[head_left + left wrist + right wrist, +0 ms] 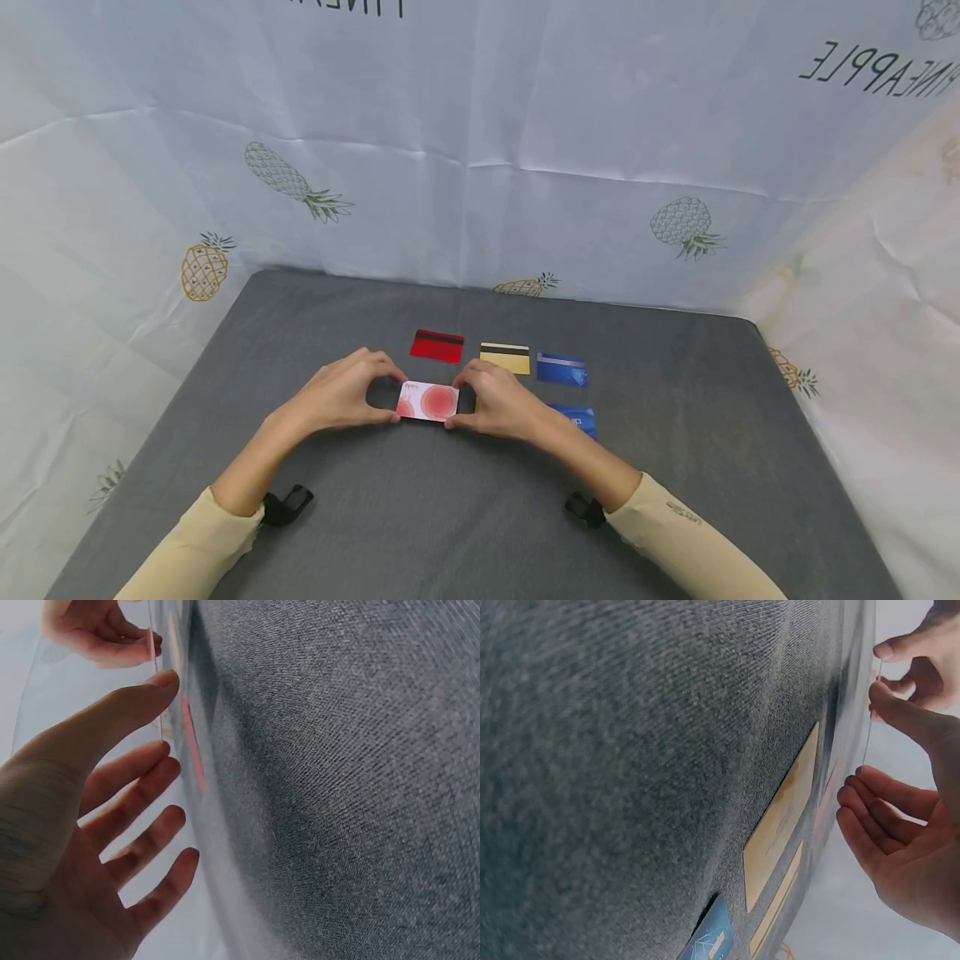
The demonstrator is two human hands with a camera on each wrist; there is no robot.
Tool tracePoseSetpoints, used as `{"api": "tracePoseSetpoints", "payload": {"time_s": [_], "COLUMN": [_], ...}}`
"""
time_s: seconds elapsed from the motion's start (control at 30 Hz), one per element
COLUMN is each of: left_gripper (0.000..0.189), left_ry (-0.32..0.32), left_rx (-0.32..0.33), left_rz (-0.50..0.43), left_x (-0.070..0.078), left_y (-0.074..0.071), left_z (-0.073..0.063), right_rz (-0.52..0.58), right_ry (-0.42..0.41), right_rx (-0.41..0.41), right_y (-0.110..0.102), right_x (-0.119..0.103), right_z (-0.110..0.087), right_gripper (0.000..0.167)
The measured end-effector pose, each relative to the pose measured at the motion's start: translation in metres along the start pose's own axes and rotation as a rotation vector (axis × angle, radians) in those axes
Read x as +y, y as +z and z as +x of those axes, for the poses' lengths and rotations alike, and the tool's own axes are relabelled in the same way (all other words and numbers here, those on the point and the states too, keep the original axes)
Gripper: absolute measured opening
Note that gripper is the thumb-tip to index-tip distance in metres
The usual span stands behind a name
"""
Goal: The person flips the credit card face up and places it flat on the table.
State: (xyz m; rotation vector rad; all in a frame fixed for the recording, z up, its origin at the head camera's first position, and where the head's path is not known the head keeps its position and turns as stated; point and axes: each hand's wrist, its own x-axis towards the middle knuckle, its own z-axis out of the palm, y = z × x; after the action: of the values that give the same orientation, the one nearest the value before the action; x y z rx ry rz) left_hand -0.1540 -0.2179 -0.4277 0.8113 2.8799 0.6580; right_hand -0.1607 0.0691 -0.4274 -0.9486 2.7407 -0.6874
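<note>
A white card with pink circles [427,402] is held level by its short sides, in front of the other cards. My left hand [345,393] pinches its left side between thumb and index finger. On the right side, my right hand [498,402] grips it the same way. In the right wrist view the card [868,739] shows edge-on, raised above the cloth. A gold card [784,817] lies under my right hand, mostly hidden in the head view. My right wrist covers part of a blue card [581,421].
Beyond the hands lie a red card [437,347] with a dark stripe, a gold card [506,358] and another blue card [562,369]. All rest on the dark grey cloth-covered table [420,517]. A pineapple-print sheet [480,108] hangs behind it.
</note>
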Motion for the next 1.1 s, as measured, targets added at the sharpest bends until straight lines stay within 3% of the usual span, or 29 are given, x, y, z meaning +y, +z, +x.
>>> {"api": "tracePoseSetpoints", "payload": {"time_s": [0.6, 1.1], "left_gripper": [0.048, 0.055], "left_ry": [-0.014, -0.035], "left_rx": [-0.045, -0.068], "left_rz": [0.081, 0.067], "left_x": [0.0010, -0.0009], "left_y": [0.0082, 0.0082], "left_z": [0.0048, 0.0047], "right_rz": [-0.099, -0.051], "right_ry": [0.018, 0.012], "right_rx": [-0.044, -0.028], "right_y": [0.0091, 0.0069], "right_x": [-0.0019, 0.0040], "right_z": [0.0046, 0.0069], "right_gripper": [0.051, 0.050]}}
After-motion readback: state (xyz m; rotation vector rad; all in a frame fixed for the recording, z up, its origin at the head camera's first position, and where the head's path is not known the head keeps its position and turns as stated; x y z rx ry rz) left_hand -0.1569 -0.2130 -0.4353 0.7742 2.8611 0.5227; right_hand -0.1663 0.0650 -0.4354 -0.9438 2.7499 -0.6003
